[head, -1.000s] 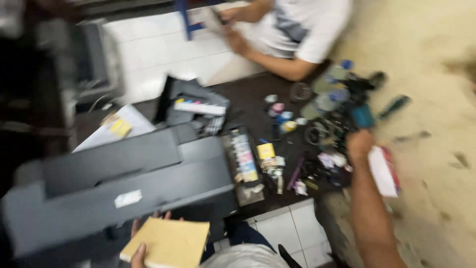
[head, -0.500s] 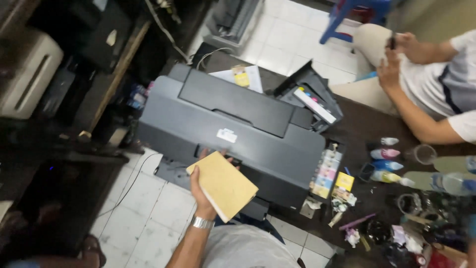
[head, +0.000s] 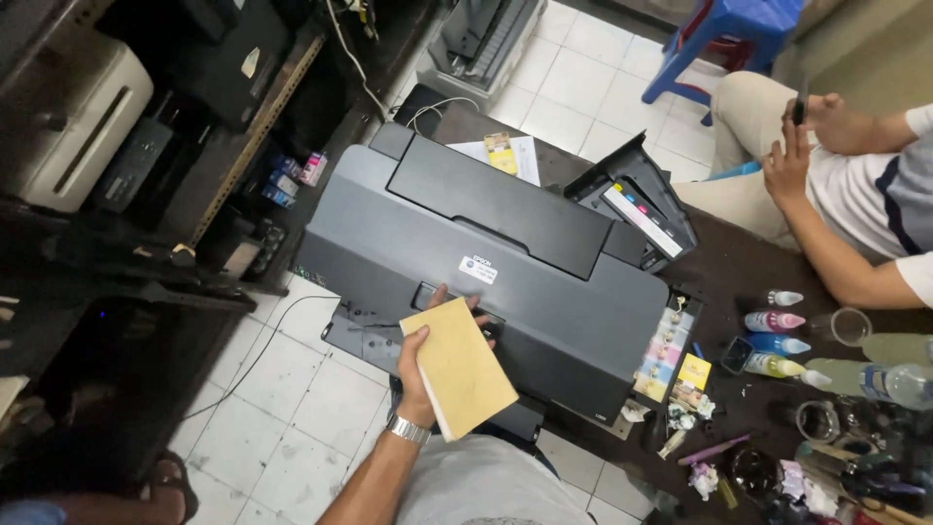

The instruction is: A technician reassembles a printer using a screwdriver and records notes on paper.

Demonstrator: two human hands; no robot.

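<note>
Your left hand [head: 416,374] clasps a tan paper stack [head: 459,367] by its near edge, thumb on top, held above the front of the grey inkjet printer [head: 486,253]. You appear to be at the paper-loading stage; the next move calls for squaring the stack to a feed slot beyond your grip. Your right hand is out of view.

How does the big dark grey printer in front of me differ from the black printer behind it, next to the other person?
The big dark grey printer is wide, with its lid shut; the black printer is smaller and stands open, showing a strip of coloured ink cartridges. The left hand holds a tan booklet over the grey printer; nothing touches the black one. Both sit on the dark table.
</note>
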